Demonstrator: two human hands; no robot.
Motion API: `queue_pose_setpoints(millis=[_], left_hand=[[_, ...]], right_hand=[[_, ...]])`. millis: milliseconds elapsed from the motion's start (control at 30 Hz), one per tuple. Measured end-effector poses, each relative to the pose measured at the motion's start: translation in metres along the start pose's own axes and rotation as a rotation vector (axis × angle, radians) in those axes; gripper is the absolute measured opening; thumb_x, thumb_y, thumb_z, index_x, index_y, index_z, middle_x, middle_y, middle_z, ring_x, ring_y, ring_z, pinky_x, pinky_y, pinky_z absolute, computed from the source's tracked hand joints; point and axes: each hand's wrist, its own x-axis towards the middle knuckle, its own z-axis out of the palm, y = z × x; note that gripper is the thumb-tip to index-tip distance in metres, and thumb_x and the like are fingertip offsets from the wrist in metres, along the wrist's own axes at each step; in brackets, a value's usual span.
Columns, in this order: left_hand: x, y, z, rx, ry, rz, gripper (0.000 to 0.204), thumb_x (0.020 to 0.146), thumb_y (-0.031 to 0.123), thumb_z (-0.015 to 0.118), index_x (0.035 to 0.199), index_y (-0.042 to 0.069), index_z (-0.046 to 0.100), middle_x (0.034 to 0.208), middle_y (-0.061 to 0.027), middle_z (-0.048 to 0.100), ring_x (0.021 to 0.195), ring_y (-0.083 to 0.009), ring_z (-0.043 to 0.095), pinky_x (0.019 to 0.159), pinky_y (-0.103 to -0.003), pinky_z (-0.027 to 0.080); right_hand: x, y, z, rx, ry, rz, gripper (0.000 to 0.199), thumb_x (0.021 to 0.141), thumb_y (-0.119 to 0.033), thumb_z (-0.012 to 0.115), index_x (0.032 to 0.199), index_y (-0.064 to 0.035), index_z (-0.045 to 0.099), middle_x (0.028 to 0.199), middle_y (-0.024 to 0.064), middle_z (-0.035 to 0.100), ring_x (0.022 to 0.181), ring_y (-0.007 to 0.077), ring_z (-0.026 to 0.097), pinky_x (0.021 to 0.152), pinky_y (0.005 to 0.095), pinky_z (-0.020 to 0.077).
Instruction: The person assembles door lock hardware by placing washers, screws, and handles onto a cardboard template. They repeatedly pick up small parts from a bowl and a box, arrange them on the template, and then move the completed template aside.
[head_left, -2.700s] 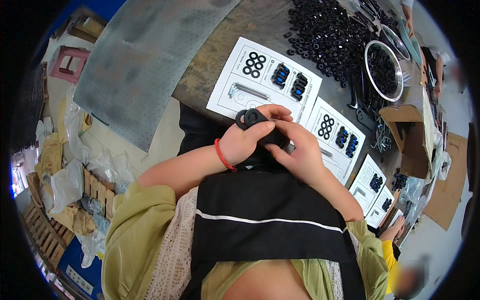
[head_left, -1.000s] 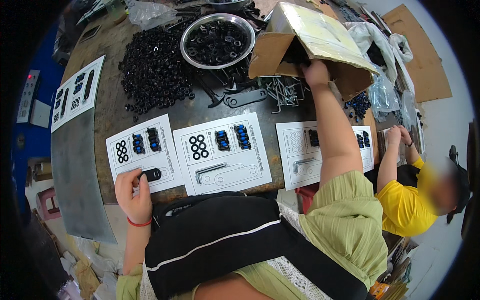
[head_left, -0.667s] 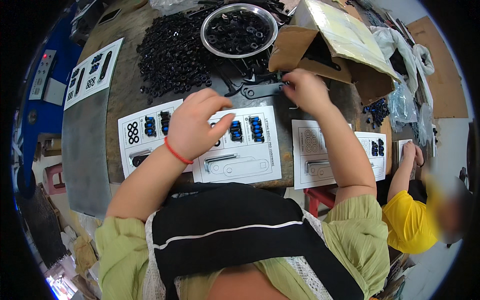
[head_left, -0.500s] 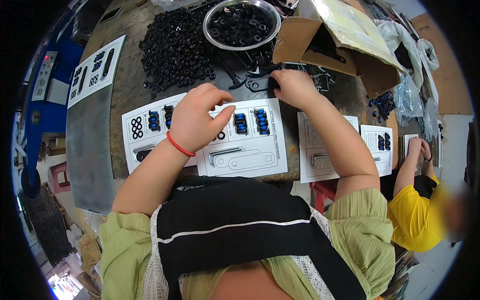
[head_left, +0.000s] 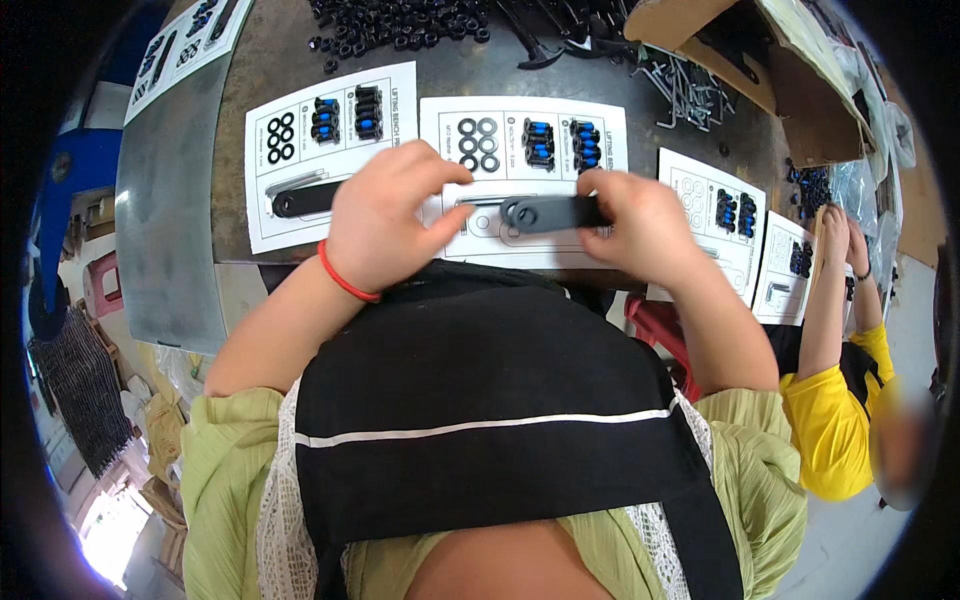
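My right hand point(head_left: 645, 228) grips a black flat wrench point(head_left: 550, 213) with a hole near its rounded end. It holds the wrench over the lower part of a white printed card point(head_left: 610, 125), above an L-shaped hex key point(head_left: 480, 200). That card carries black washers point(head_left: 467, 145) and two rows of blue-banded bolts point(head_left: 538, 145). My left hand point(head_left: 395, 215) is open over the gap between this card and the left card point(head_left: 260, 215), its thumb apart from its fingers. On the left card lie washers, bolts, hex keys and another black wrench point(head_left: 300, 200), partly hidden by my left hand.
Loose black nuts point(head_left: 400, 30) and bent metal keys point(head_left: 685, 90) lie at the back, beside an open cardboard box point(head_left: 810, 100). Further cards point(head_left: 700, 170) with bolts stand to the right, where a co-worker's hands point(head_left: 835, 240) are. Another card point(head_left: 185, 50) is far left.
My right hand has come back from the pile of black parts with a black wrench in it. My left hand stays near the cards. The view has shifted, with the table's back now partly cut off.
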Motion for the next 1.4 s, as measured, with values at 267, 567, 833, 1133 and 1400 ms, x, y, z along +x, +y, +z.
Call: queue_pose_setpoints(millis=[267,567,833,1133,1400], left_hand=[[-0.010,0.004,0.039,0.144,-0.201,0.104,0.037,0.068,0.028,0.081,0.098,0.013,0.066,0.082,-0.0029,0.058,0.079,-0.0235,0.062,0.066,-0.036,0.051],[-0.043,-0.036,-0.030,0.154,0.251,-0.228,0.045,0.076,0.024,0.079,0.114,0.007,0.062,0.103,-0.0114,0.062,0.096,-0.0309,0.060,0.085,-0.039,0.048],[-0.119,-0.096,-0.048,0.226,0.399,-0.708,0.073,0.090,0.040,0.067,0.142,-0.003,0.038,0.151,-0.0342,0.026,0.143,-0.0442,0.026,0.116,-0.047,0.024],[-0.097,-0.077,-0.075,-0.814,0.772,-0.941,0.059,0.093,0.015,0.059,0.141,-0.009,0.037,0.145,-0.0238,0.044,0.135,-0.0281,0.043,0.111,-0.038,0.035],[-0.106,-0.082,-0.094,-1.370,0.871,-0.839,0.044,0.095,0.018,0.048,0.129,-0.010,0.050,0.128,-0.0161,0.059,0.121,-0.0250,0.053,0.105,-0.038,0.039]], right_hand=[[-0.006,-0.021,0.034,-0.002,-0.037,0.149,0.029,0.077,-0.025,0.072,0.102,-0.0109,0.067,0.092,0.0097,0.070,0.081,0.0303,0.069,0.071,0.0409,0.0553],[0.000,-0.040,0.020,0.237,0.052,0.139,0.027,0.078,-0.020,0.075,0.101,-0.0090,0.066,0.089,0.0083,0.067,0.076,0.0275,0.066,0.070,0.0390,0.0538],[0.094,-0.109,0.068,-0.054,0.250,-0.138,0.059,0.084,-0.027,0.067,0.135,-0.0022,0.048,0.140,0.0240,0.048,0.139,0.0431,0.032,0.110,0.0579,0.0245],[0.129,-0.127,0.082,0.112,0.196,-0.018,0.068,0.084,-0.033,0.066,0.140,-0.0008,0.044,0.141,0.0284,0.044,0.138,0.0443,0.032,0.113,0.0557,0.0205],[0.152,-0.138,0.082,0.540,0.191,0.078,0.060,0.080,-0.020,0.065,0.132,0.0017,0.047,0.135,0.0253,0.047,0.133,0.0410,0.036,0.111,0.0471,0.0297]])
